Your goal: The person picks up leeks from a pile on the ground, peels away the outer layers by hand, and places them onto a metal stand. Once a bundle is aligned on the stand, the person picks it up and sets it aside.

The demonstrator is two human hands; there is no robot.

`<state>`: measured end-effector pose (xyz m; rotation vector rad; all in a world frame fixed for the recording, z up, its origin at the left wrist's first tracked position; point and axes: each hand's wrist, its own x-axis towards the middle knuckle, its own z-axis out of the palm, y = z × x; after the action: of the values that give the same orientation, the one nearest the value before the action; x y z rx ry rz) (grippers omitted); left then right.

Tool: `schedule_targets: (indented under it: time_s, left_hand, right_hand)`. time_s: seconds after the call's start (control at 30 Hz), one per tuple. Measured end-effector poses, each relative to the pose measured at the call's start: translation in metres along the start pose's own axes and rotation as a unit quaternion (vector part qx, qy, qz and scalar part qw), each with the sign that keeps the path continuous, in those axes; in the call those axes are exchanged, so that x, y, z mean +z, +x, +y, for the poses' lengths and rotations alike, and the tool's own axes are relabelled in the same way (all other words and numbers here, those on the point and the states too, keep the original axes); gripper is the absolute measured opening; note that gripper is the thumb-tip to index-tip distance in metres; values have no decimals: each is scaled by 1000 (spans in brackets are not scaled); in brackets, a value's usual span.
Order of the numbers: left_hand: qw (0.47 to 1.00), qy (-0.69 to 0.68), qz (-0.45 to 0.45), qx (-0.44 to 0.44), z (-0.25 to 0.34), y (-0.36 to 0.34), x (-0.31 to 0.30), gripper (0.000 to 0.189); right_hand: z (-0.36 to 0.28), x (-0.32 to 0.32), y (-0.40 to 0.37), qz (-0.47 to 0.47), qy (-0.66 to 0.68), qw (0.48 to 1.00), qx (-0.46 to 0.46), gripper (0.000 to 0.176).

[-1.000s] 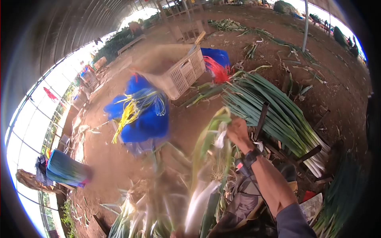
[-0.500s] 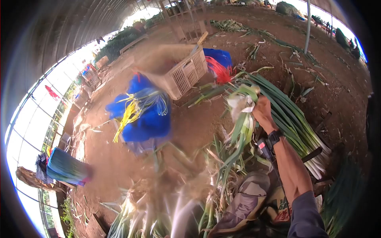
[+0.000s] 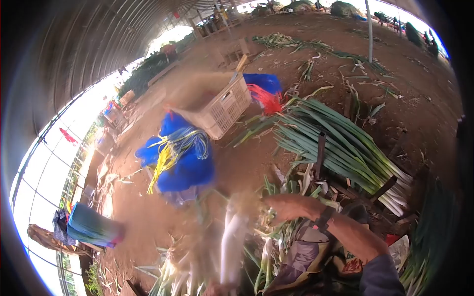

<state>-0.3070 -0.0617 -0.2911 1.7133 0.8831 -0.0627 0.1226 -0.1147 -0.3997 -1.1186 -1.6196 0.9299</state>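
My right hand [image 3: 282,207] is low in the middle, beside the root ends of white-stalked green onions [image 3: 232,241]. Its fingers are smeared and partly hidden among leaves, so I cannot make out their shape. At the bottom edge only a blurred piece of my left hand [image 3: 218,288] shows, closed around the lower part of these stalks, which point upward. A loose pile of untrimmed green onions [image 3: 180,269] lies to the left. Further right, a neat bundle of green onions [image 3: 340,148] rests on a rack with dark upright posts [image 3: 321,154].
A beige plastic crate [image 3: 229,106] with a handled tool stands ahead. Yellow ties [image 3: 165,160] lie on a blue-covered support [image 3: 187,172]; red ties [image 3: 265,100] lie beside the crate. A wrapped onion bundle [image 3: 91,225] is far left. Leaf scraps litter the soil.
My right hand has come down and left from beside the rack to the white stalks. The leafy waste it held there is no longer in it. The view has shifted slightly.
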Motion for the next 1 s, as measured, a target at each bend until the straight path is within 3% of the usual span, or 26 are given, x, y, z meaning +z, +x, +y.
schedule_targets:
  time_s: [0.07,0.13,0.17,0.27,0.3,0.33,0.4,0.43,0.5,0.53,0.6,0.67,0.7,0.73,0.77,0.83,0.93,1.0]
  left_hand:
    - [1000,-3,-11,7,4,9,4,66]
    - [1000,-7,-23,20,12,21,9,65]
    - [999,-11,-29,24,15,27,12,65]
    - [998,-19,-45,33,19,37,21,63]
    - [998,-21,-49,36,21,40,25,63]
    - [998,-22,-54,39,22,43,27,62]
    - [997,-27,-64,41,24,48,33,61]
    - [997,-26,-67,42,24,49,34,61]
    - [996,-27,-71,41,25,50,36,59]
    - [996,-28,-72,41,25,49,37,59]
    - [996,-33,-70,39,24,47,38,58]
    - [997,-34,-66,33,22,43,33,57]
    - [997,-35,-65,31,20,41,31,56]
    - [997,-38,-63,27,18,38,30,56]
    - [997,-41,-61,24,17,35,29,55]
    - [997,-46,-56,23,16,35,27,54]
    - [997,-54,-54,26,16,38,25,53]
    - [996,-59,-59,29,19,44,26,51]
  right_hand:
    - [-31,6,4,-18,218,965,-143,95]
    - [-60,4,18,-48,285,956,-52,98]
    - [-68,-4,27,-64,242,961,117,95]
    - [-9,11,4,5,278,955,-100,63]
    - [5,15,7,85,102,991,35,56]
    - [-26,5,7,174,9,981,84,46]
    - [-98,-17,8,323,-145,908,224,26]
    - [-121,-37,2,354,-58,912,200,20]
    - [-101,-53,-6,445,-84,887,95,13]
    - [-53,-68,-2,496,-199,845,14,11]
    - [-22,-90,-21,482,-456,749,-3,8]
    - [-30,-133,-51,479,-472,739,41,8]
    - [-51,-135,-58,503,-342,789,78,9]
    - [-73,-137,-66,534,-209,812,112,11]
    - [-114,-122,-65,518,-68,828,202,13]
    - [-132,-94,-52,420,-2,866,270,16]
    - [-128,-25,-34,277,-101,933,207,16]
    - [-158,-4,-12,225,-61,937,259,19]
